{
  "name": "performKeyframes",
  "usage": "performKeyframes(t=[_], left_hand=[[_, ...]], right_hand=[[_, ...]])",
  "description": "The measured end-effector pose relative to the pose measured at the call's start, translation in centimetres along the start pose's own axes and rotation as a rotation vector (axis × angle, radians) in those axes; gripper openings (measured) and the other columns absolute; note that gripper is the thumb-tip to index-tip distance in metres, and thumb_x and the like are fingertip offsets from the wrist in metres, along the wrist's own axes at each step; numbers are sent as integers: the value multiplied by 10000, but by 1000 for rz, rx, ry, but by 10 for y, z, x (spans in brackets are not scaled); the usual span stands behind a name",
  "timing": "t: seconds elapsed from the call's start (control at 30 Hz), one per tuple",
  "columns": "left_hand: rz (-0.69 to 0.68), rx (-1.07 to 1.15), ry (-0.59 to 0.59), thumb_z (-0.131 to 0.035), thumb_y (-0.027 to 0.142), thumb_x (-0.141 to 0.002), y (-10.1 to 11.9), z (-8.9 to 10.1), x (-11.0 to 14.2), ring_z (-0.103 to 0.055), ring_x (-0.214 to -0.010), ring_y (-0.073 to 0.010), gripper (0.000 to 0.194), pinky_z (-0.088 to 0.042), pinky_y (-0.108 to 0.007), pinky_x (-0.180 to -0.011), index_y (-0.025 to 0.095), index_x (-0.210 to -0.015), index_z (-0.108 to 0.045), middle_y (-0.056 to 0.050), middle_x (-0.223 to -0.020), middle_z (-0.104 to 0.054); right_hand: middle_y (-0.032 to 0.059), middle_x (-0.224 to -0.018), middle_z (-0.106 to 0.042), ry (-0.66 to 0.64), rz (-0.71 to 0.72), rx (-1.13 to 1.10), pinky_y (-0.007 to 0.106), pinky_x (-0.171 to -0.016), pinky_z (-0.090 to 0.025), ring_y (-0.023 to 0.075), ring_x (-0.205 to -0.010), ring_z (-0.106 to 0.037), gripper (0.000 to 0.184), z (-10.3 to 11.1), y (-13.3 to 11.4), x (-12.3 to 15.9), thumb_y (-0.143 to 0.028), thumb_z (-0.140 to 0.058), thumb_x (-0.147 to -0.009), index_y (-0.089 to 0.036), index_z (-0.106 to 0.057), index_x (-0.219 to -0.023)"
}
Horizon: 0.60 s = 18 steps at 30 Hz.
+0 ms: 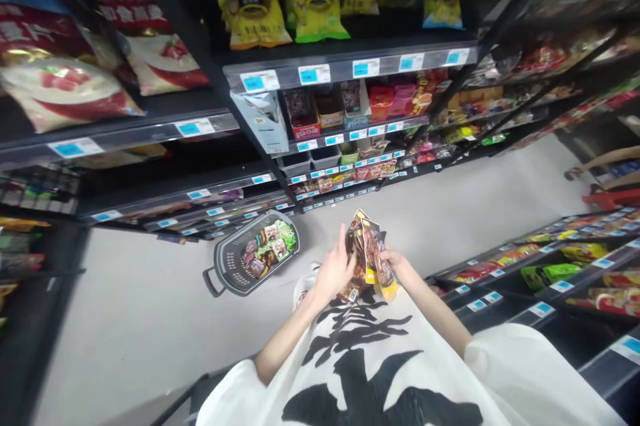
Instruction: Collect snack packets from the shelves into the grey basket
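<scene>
Close in front of my black-and-white shirt, I hold several dark brown snack packets (371, 249) with yellow lower ends, fanned out between both hands. My left hand (336, 269) grips some of them from the left, with its fingers pointing up along the packets and its thumb across them. From the right, my right hand (396, 262) is closed around the edge of the others, its fingertips partly hidden behind them. Down on the floor to the left stands a grey shopping basket (233, 259) with a handle, holding several packaged snacks (270, 249).
Ahead is a shelf rack (350, 56) with yellow snack bags (253, 9) and small boxes (303, 113). Large red-and-white bags (65, 73) fill the upper left shelf. Low shelves (530, 306) with packets run close by on the right. Grey floor (150, 306) lies between.
</scene>
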<state>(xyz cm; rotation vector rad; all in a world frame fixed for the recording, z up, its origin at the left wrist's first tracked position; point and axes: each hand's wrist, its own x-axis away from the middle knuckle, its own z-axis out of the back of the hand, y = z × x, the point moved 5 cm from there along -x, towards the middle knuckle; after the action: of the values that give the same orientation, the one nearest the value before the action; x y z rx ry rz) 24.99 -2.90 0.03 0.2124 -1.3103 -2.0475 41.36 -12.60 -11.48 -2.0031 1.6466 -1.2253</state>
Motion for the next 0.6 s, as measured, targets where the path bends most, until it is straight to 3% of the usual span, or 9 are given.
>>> performKeyframes(t=[0.1,0.2,0.4,0.53,0.6], left_hand=[[97,81,47,-567,439,-969,2,-12,-4,-752,-966,-321,746,-543,-484,-972,212,-1620,-280,-128,-1143,-765],[189,198,141,-657,477,-929,-6,-30,1,-752,-865,-266,718,-556,-440,-947,247,-1542,-361,-71,-1057,-781],[169,287,147,-538,411,-1022,-3,-79,13,-709,-1206,-259,475,-528,-427,-1061,260,-1469,-483,-102,-1236,-760],[64,123,216,-531,350,-1029,19,-94,15,-605,-1354,-266,418,-458,-448,-1165,264,-1438,-557,-110,-1410,-657],[38,44,286,-590,328,-998,30,-98,16,-609,-1320,-270,366,-471,-444,-1149,263,-1357,-617,-109,-1421,-614]], right_hand=[[74,-825,-812,80,12,-19,368,-577,-652,254,-643,-761,419,25,2,17,-325,-862,-480,-210,-699,-848],[64,-815,-810,114,11,-28,366,-590,-657,255,-655,-766,462,45,0,33,-339,-859,-485,-214,-708,-904],[83,-924,-825,48,-40,-35,347,-642,-661,251,-708,-784,568,83,-6,51,-293,-853,-514,-196,-716,-1057],[78,-928,-827,14,-45,-49,347,-624,-657,246,-695,-777,584,104,-13,58,-277,-858,-527,-203,-716,-1088],[68,-918,-827,11,-46,-58,346,-623,-657,241,-688,-774,590,111,-17,62,-262,-859,-524,-208,-714,-1094]])
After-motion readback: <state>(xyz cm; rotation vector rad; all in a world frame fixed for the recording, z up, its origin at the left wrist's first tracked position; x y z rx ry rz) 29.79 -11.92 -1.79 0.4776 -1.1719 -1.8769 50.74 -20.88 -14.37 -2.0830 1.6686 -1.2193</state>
